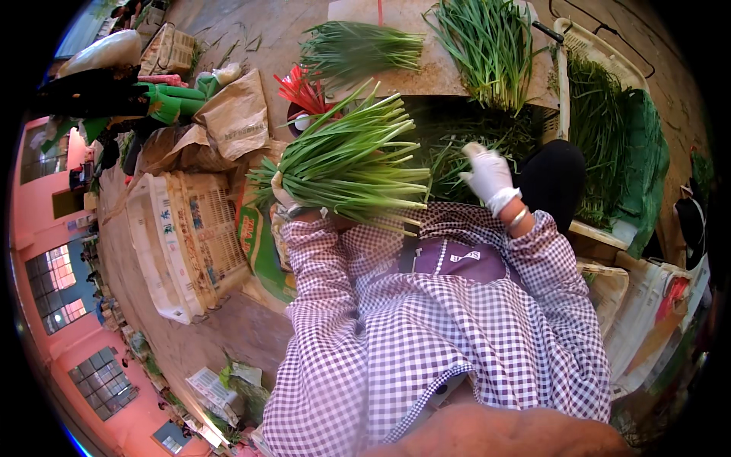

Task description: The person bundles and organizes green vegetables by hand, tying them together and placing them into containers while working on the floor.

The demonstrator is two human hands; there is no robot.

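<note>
My left hand [285, 193], in a white glove, is closed round a thick bunch of garlic chives [346, 164]. The pale stem ends point right and the green tips point left, over my lap. To the right of the bunch, my right hand [491, 177], also in a white glove, is raised with its fingers apart and nothing in them. Beneath it lie loose green leaves and trimmings [449, 137]. On the board [434, 80] ahead rest a bunch of chives [358, 49] at left and a larger loose pile [491, 49] at right.
Red ties [303, 90] stand in a dark container left of the board. A crate of chives [598, 137] with green netting [647, 167] stands at right. Stacked plastic crates [186, 236] and brown paper sacking [236, 118] are on the left.
</note>
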